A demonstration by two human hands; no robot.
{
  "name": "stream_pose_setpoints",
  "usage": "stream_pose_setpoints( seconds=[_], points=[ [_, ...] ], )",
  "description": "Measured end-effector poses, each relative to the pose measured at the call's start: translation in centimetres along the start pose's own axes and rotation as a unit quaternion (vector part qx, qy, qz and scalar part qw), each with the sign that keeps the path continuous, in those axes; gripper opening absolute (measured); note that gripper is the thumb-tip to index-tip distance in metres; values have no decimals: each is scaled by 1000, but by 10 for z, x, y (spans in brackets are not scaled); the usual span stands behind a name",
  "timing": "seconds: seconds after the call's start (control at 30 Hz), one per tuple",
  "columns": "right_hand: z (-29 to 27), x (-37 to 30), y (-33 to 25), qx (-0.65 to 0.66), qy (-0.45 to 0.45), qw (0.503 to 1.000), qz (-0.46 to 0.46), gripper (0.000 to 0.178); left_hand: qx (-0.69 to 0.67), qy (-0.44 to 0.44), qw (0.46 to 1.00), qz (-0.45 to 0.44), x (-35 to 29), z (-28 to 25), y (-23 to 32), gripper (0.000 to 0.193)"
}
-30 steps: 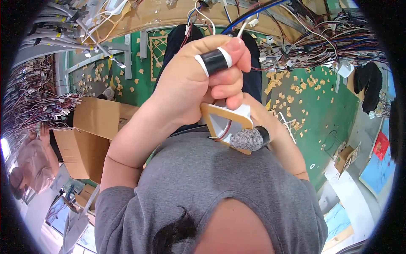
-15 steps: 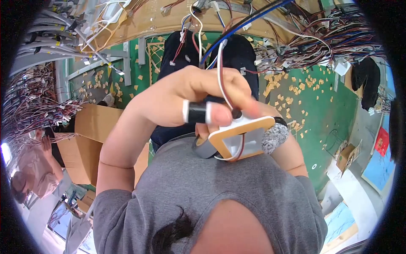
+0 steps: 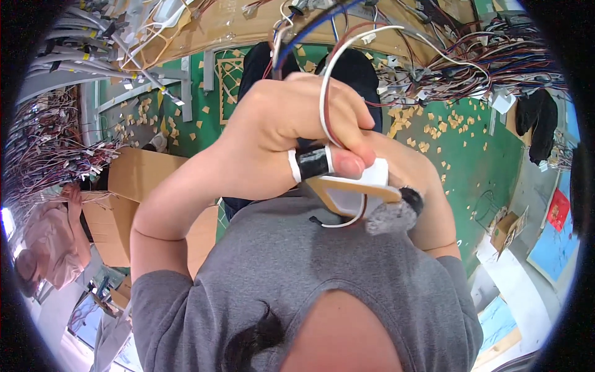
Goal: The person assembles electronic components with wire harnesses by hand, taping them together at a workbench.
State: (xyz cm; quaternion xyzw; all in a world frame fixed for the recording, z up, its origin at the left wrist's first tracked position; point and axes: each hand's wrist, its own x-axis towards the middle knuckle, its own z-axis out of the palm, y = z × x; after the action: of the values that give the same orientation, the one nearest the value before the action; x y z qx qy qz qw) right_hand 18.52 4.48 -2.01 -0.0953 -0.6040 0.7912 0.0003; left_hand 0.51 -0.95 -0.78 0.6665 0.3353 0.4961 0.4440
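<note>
My left hand [image 3: 300,118] is closed in a pinch, thumb and index finger on a white and brown wire pair [image 3: 325,93] just above a white square plate [image 3: 375,175]. Black tape [image 3: 312,162] wraps that thumb. Partly hidden behind it, my right hand [image 3: 409,158] grips the plate, its thumb in a grey fuzzy cover [image 3: 392,217]. The plate has a tan-edged underside [image 3: 347,185] and is tilted. Below it, a short wire end [image 3: 334,225] with a dark tip hangs over my grey shirt. A blue and black cable [image 3: 304,31] passes over the left hand.
Bundled wires [image 3: 446,74] lie along the far right, with grey cables [image 3: 80,56] at the far left. Tan scraps [image 3: 443,124] litter the green floor. A cardboard box [image 3: 118,229] stands at left, near another person [image 3: 52,248].
The left hand has shifted slightly right and the plate has tipped more edge-on. The wire pair now bows in a wider loop, and the short wire end below has come into view.
</note>
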Motion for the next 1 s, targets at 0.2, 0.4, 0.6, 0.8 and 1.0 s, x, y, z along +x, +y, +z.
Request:
stream_pose_setpoints(
  seconds=[0.2, 0.4, 0.6, 0.8, 1.0],
  points=[
    [0, -5, -7, -291, 50, 946, -133, 55, 203, -64, 974, 80, 5, -11, 20, 18],
    [0, 1, -18, -272, 70, 953, -110, 49, 236, -147, 956, 98, 18, -15, 21, 20],
    [3, 4, -8, -313, 132, 930, -136, 49, 87, -180, 976, -85, 17, -15, 15, 21],
    [-1, -1, -7, -333, 96, 924, -162, 57, -138, -104, 914, -366, 12, -7, 23, 27],
    [1, 7, 7, -155, 60, 964, -209, 58, -229, -70, 912, -334, 6, -19, 16, 36]
  ],
)
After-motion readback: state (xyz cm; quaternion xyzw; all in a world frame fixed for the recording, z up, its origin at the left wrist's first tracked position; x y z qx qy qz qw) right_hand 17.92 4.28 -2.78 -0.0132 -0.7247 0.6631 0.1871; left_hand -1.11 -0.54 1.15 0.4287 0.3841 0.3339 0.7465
